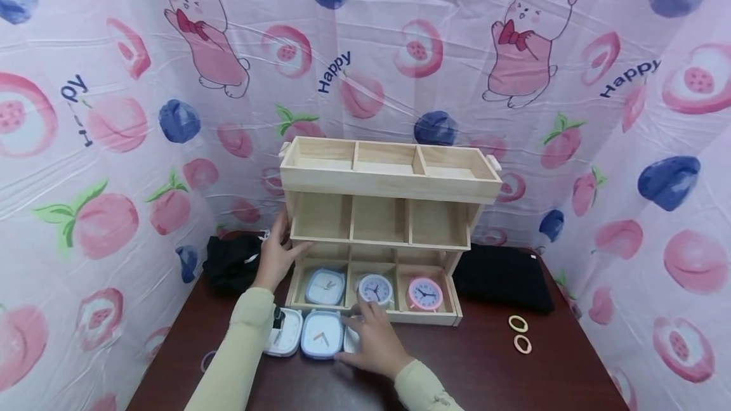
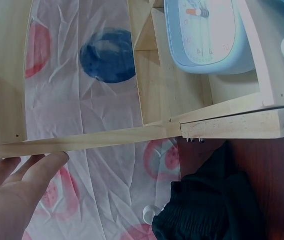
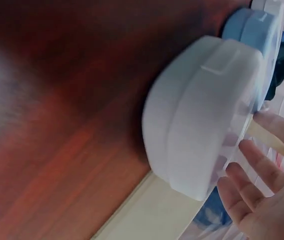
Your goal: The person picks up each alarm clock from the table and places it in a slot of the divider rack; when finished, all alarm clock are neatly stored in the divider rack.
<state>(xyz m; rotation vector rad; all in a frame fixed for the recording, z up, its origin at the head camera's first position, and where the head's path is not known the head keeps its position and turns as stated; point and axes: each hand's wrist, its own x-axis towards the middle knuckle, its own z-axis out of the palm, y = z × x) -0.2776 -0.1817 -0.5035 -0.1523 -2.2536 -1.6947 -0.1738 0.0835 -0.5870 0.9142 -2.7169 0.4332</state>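
Observation:
My left hand [image 1: 278, 259] grips the left side of a tiered wooden shelf [image 1: 391, 189], fingers along the outer face and thumb on the front side. Over a white square alarm clock [image 3: 197, 115] on the table, my right hand [image 1: 378, 340] has its fingers spread, fingertips right at the clock's face. Most of that clock is hidden under the hand in the head view. Beside it lie a blue square clock [image 1: 322, 335] and another white clock [image 1: 292, 333]. The shelf's bottom row holds a blue clock [image 1: 325, 287], a round pale blue clock [image 1: 375, 288] and a pink clock [image 1: 425, 294].
The shelf's upper two tiers have bare compartments. Black cloth [image 1: 231, 265] lies left of the shelf, and a flat black item [image 1: 502, 276] lies right of it. Two small rings [image 1: 518, 323] sit on the right of the brown table [image 1: 480, 366]. A printed curtain [image 1: 365, 30] surrounds the table.

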